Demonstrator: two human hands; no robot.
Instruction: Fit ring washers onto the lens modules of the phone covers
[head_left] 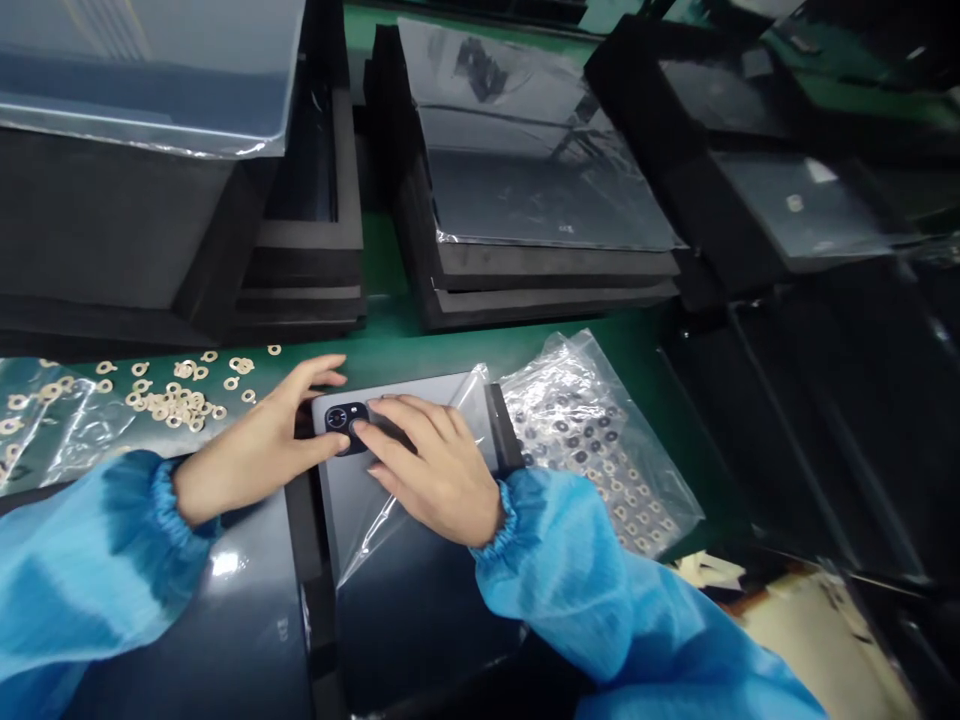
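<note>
We see a grey tablet (409, 520) lying back-up on the green counter (420, 345), its long axis running away from us and its camera end pointing far, toward the stacks. Our left hand (259, 445) lies flat at the tablet's top left corner, fingers loosely spread, thumb beside the camera module (346, 417). Our right hand (435, 470) rests on the tablet's film-covered back, fingers together, fingertips pressing at the camera module; neither hand grips anything. Left of the tablet, small pale rings (176, 395) lie scattered; right of it lies a clear bag (600, 440) of more rings. Beyond, stacked black foam trays (525, 270) hold film-wrapped tablets.
</note>
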